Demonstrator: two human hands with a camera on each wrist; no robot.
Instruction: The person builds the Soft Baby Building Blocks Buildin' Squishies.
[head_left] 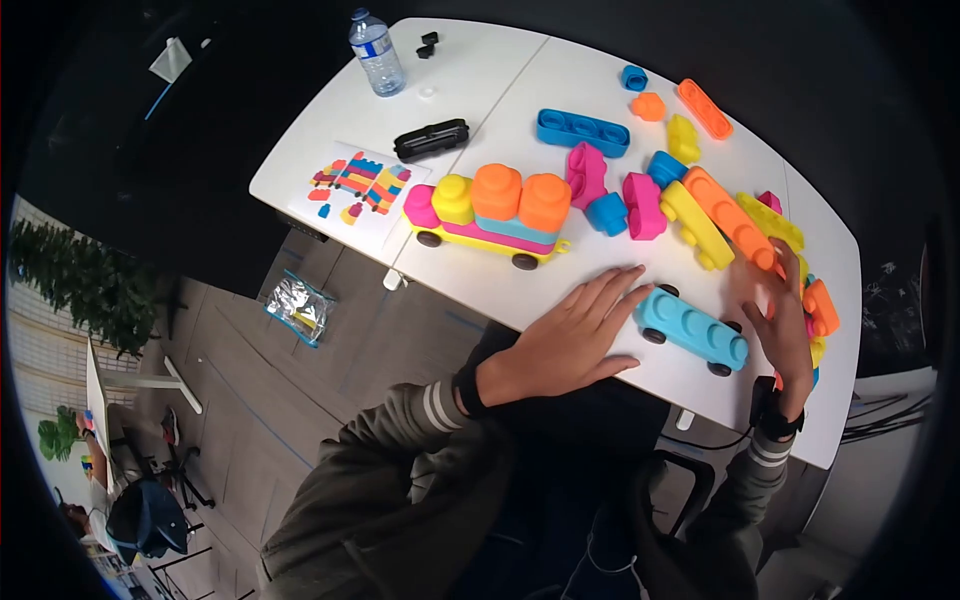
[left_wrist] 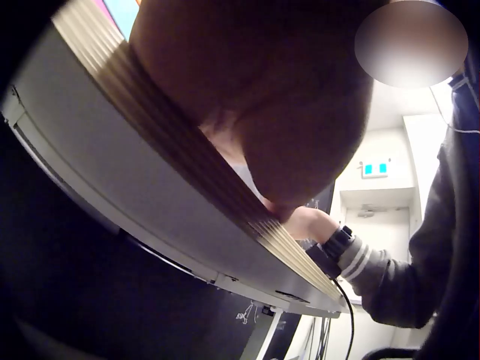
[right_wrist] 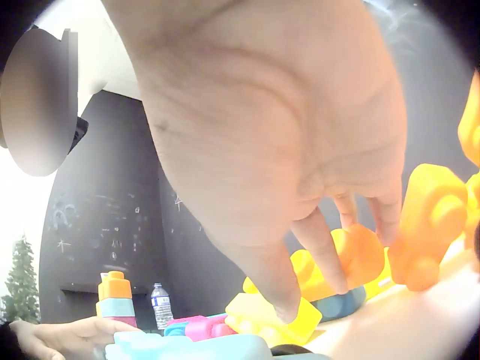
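My left hand (head_left: 575, 335) lies flat near the table's front edge with fingers extended. Its fingertips are right at the left end of a light blue wheeled block base (head_left: 695, 330), which has a row of round studs on top. My right hand (head_left: 785, 310) is to the right of that base, fingers spread and reaching down to the end of a long orange block (head_left: 735, 220). In the right wrist view, the fingertips overlap the orange block (right_wrist: 356, 255), and the thumb hangs over a yellow block (right_wrist: 274, 315). The left wrist view shows mostly the dark underside of my left hand (left_wrist: 255, 97).
A built block train (head_left: 485, 225) with a yellow wheeled base stands to the left. Several loose blocks, including a long blue one (head_left: 583, 133) and a pink one (head_left: 643, 207), lie behind. Further left are a picture sheet (head_left: 355, 190), a black case (head_left: 432, 140) and a water bottle (head_left: 377, 55).
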